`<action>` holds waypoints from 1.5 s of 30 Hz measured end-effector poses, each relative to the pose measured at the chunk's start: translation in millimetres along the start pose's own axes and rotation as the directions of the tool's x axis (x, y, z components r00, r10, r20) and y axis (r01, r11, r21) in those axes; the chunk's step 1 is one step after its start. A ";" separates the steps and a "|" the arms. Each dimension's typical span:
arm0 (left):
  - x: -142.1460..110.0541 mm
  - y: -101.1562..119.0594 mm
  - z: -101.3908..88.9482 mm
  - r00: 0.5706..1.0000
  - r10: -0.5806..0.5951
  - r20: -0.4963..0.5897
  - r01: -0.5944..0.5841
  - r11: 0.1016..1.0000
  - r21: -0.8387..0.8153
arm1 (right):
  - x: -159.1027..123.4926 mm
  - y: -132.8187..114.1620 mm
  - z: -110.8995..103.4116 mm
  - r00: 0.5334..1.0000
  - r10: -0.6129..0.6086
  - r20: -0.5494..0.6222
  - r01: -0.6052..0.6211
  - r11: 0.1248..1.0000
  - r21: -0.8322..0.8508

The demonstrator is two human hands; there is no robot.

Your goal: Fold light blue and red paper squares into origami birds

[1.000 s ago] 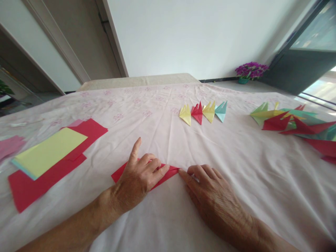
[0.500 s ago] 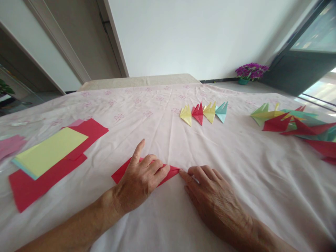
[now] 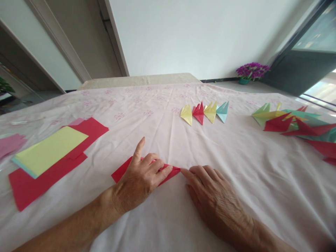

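Note:
A folded red sheet of paper [image 3: 122, 170] lies flat on the cloth in front of me, its narrow tip pointing right. Across its middle rests my left hand [image 3: 143, 175], which holds it down with bent fingers; the little finger sticks up and the index finger runs along the fold near the tip. At the right tip, the index fingertip of my right hand [image 3: 215, 192] touches the paper. That hand lies palm down, its thumb apart from the index finger and the paper. Part of the red paper is hidden under my left hand.
Yellow paper [image 3: 52, 148] lies over red sheets [image 3: 34, 189] on the left, with pink paper [image 3: 12, 145] beyond. Small folded pieces [image 3: 202, 113] stand in a row ahead. A pile of folded paper shapes [image 3: 296, 122] is at the right on the tablecloth [image 3: 147, 224].
My left index finger has slid slightly right along the fold. My right hand has shifted a little to the right, its fingertip still at the paper's tip.

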State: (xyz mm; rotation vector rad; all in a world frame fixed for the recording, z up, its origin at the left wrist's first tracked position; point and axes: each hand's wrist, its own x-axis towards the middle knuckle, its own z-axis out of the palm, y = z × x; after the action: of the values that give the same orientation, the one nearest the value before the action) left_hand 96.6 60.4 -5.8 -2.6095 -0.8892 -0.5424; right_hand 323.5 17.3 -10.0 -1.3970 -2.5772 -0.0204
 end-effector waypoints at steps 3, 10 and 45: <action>-0.2 0.1 0.0 1.000 0.003 0.006 -0.003 1.000 0.000 | 1.5 0.0 2.1 1.000 -0.010 -0.028 0.009 0.999 -0.050; -1.8 0.3 -0.3 1.000 -0.017 -0.014 0.016 1.000 -0.015 | 3.4 -1.4 0.0 1.000 -0.014 0.026 0.016 0.997 -0.079; -43.2 -48.8 -19.4 0.950 0.016 0.313 0.047 0.980 -0.192 | -0.3 2.8 10.2 0.983 -0.171 -0.073 0.148 0.958 -0.247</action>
State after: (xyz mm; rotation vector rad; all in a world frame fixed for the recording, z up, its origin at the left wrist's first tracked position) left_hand 29.2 66.9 0.5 -2.9267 -0.9959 -0.2300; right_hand 324.1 19.7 -20.3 -1.2226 -2.6710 -0.4277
